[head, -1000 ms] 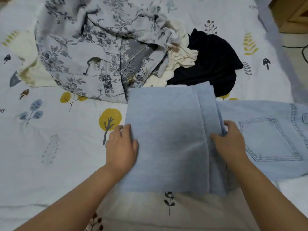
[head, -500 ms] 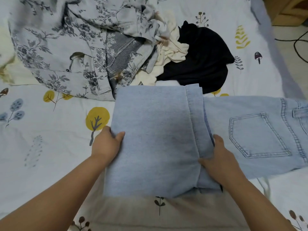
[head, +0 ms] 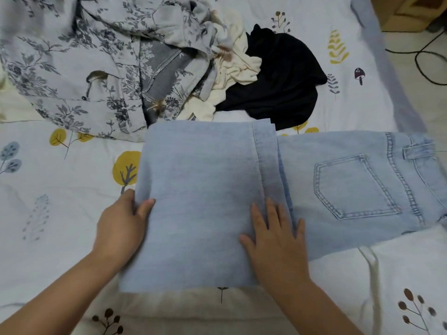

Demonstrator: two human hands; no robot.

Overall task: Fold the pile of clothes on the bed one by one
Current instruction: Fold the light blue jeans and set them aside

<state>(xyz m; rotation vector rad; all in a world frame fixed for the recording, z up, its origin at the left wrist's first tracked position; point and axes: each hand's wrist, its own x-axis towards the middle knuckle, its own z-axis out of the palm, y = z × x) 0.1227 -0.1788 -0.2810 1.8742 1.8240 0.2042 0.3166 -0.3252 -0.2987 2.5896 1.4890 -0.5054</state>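
Light blue jeans (head: 205, 194) lie across the bed, their legs folded over into a flat panel in the middle, the seat with a back pocket (head: 353, 187) stretching to the right. My left hand (head: 121, 226) grips the panel's left edge, thumb on top and fingers underneath. My right hand (head: 275, 240) lies flat on the panel near its hemmed right edge, fingers straight. Behind the jeans sits the pile: a grey floral garment (head: 92, 64), a cream garment (head: 232, 68) and a black garment (head: 280, 81).
The bed (head: 48, 213) has a white sheet printed with trees and mushrooms. Its right edge runs along a bare floor with a black cable (head: 420, 59) and a wooden piece of furniture (head: 411, 10) at the top right.
My right hand let go of the folded edge and moved onto the top of the panel, now lying flat. My left hand shifted to grip the left edge with the thumb on top.
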